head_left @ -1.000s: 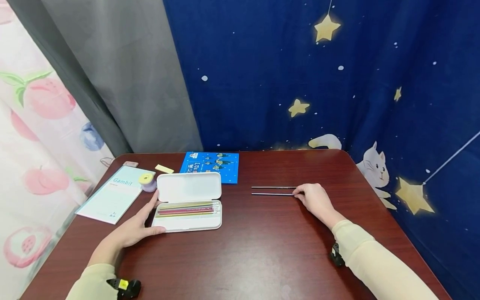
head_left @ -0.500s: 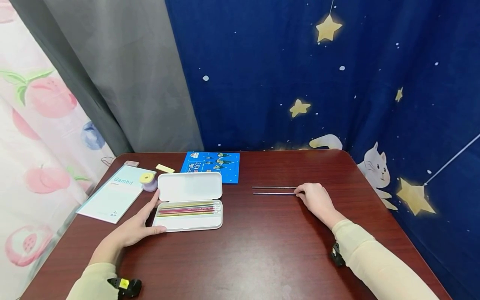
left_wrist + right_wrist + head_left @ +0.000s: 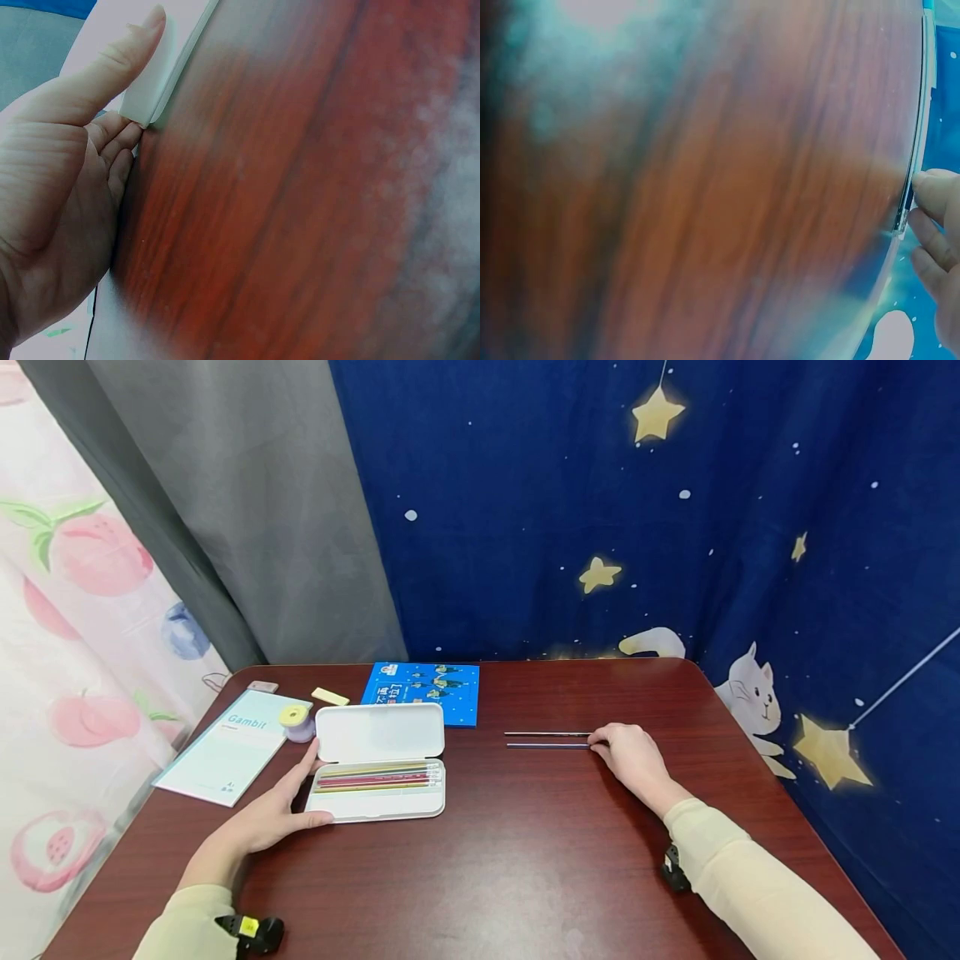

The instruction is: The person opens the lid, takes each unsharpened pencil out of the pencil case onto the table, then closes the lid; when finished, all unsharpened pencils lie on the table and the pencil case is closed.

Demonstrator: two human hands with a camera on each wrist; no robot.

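A white pencil case (image 3: 378,732) lies open on the table, with several pencils (image 3: 375,779) of different colours in its lower half. My left hand (image 3: 273,810) holds the case by its left end. In the left wrist view, the thumb (image 3: 112,71) lies over the case and the other fingers bend at its end. To the right, two thin pencils lie side by side, a dark one (image 3: 543,734) behind a bluish one (image 3: 547,746). My right hand (image 3: 630,760) pinches the bluish pencil at its right end between thumb and fingers.
A blue booklet (image 3: 457,697) lies partly behind the case lid. Left of the case are a pale Gambit notebook (image 3: 225,747), a yellow-and-purple round object (image 3: 298,725), a yellow strip (image 3: 330,697) and a small pinkish block (image 3: 262,687). Curtains (image 3: 525,510) hang behind the table.
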